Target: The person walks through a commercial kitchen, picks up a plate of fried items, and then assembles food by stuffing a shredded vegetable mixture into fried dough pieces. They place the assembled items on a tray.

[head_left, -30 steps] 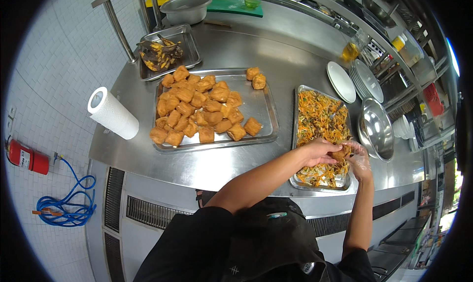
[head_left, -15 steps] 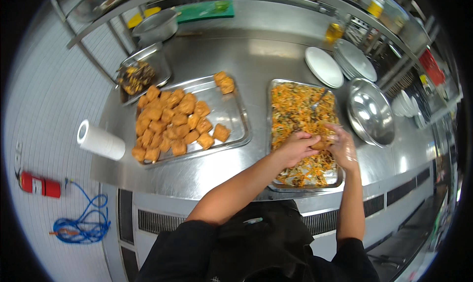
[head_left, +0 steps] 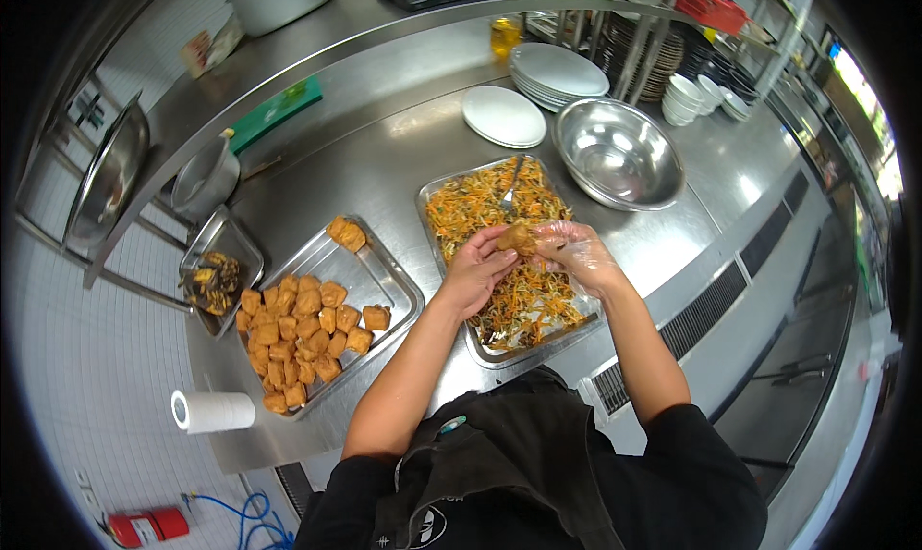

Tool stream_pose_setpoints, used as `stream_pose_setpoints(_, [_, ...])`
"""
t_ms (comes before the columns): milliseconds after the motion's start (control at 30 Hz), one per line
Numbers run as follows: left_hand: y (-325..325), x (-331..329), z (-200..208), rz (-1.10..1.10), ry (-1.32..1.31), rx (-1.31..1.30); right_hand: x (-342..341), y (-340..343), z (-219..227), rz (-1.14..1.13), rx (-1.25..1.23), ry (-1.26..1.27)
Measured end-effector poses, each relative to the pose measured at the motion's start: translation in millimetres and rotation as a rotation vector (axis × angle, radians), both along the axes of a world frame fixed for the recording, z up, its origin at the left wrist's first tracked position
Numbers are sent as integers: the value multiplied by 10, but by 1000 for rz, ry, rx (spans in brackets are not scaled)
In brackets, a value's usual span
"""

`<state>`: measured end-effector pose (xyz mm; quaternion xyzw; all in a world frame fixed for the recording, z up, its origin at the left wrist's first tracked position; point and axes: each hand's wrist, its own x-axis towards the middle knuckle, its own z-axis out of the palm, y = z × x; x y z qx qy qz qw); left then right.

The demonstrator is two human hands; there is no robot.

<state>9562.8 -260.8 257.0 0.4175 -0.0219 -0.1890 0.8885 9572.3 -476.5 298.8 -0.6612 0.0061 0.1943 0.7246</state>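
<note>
Both hands hold one golden-brown fried tofu piece [head_left: 516, 239] above a metal tray [head_left: 498, 360] of shredded vegetable mix [head_left: 523, 305]. My bare left hand [head_left: 475, 275] pinches its left side. On the other side, my right hand [head_left: 579, 254], in a clear plastic glove, has its fingers at the tofu; what lies under those fingertips is hidden. A metal utensil [head_left: 513, 182] rests in the mix, toward the far end. To the left, a second metal tray [head_left: 392, 269] carries a pile of similar tofu pieces [head_left: 305, 329], with a few set apart in its far corner.
A steel bowl [head_left: 619, 151] and white plates [head_left: 504, 116] stand beyond the vegetable tray. At left are a small pan of dark and yellow scraps [head_left: 240, 238], a pot [head_left: 207, 173] and a paper roll [head_left: 213, 411]. A metal shelf [head_left: 384, 26] spans the back.
My view has swung, so the trays and bowl appear shifted left and turned. The hands remain over the vegetable tray, and the tofu between them shows more plainly.
</note>
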Motion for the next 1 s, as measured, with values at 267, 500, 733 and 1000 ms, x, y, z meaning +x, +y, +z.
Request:
stream_pose_setpoints(267, [64,-54,236,-54,-249,417,-64,-22,206,-80,-119,-226])
stream_pose_setpoints(500, [61,-105,252,-120,-347,523,-229,263,303,-183,-563,-511])
stream_pose_setpoints(733, [148,-93,107,-46,-194,327,-222,104,424,25,-621,-642])
stream_pose_setpoints(1000, [243,-54,-5,-111,-161,213,-111,172,416,176,-452,-628])
